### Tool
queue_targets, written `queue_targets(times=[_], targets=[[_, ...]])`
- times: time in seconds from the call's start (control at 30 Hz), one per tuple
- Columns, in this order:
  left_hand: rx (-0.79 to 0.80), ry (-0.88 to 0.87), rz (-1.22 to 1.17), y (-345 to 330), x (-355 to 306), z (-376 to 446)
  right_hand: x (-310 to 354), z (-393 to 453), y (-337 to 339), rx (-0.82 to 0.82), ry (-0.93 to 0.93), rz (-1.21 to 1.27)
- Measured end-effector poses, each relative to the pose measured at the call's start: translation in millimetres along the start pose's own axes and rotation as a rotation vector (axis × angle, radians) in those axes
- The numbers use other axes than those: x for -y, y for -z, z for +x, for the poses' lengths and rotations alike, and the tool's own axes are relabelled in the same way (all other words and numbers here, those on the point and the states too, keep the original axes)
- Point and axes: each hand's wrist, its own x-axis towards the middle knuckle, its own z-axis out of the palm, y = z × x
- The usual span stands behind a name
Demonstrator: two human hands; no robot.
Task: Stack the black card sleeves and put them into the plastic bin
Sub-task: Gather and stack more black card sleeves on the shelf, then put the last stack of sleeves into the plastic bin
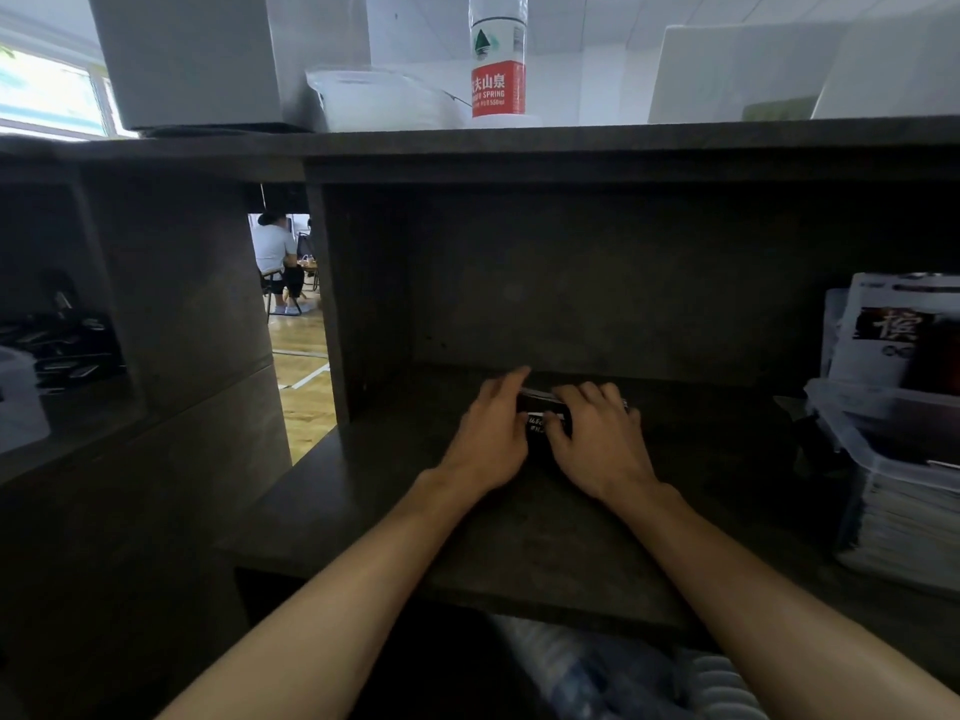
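Observation:
A small stack of black card sleeves (pixel 541 414) with white print lies on the dark desk (pixel 395 511), near the back of the cubby. My left hand (pixel 491 439) grips its left end, fingers curled over the far edge. My right hand (pixel 597 433) holds the right end, fingers bent over the top, covering most of the stack. A clear plastic bin (pixel 852 439) stands at the right edge of the desk, partly cut off, with something dark inside.
A stack of magazines (pixel 893 517) sits under and behind the bin. A water bottle (pixel 497 59), a plastic bag and white boxes stand on the top shelf. More dark items (pixel 62 345) lie in the left cubby. A seated person (pixel 278 262) shows through the gap.

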Motion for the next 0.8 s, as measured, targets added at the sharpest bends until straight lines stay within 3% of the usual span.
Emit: queue_targets(times=[0.2, 0.53, 0.8], targets=[[0.166, 0.093, -0.002, 3, 5, 0, 1, 0, -1, 0.007, 0.026, -0.037], [0.151, 0.122, 0.111, 3, 3, -1, 2, -1, 0, -0.016, 0.085, 0.053], [0.168, 0.066, 0.12, 14, 4, -7, 6, -4, 1, 0.026, 0.099, -0.111]])
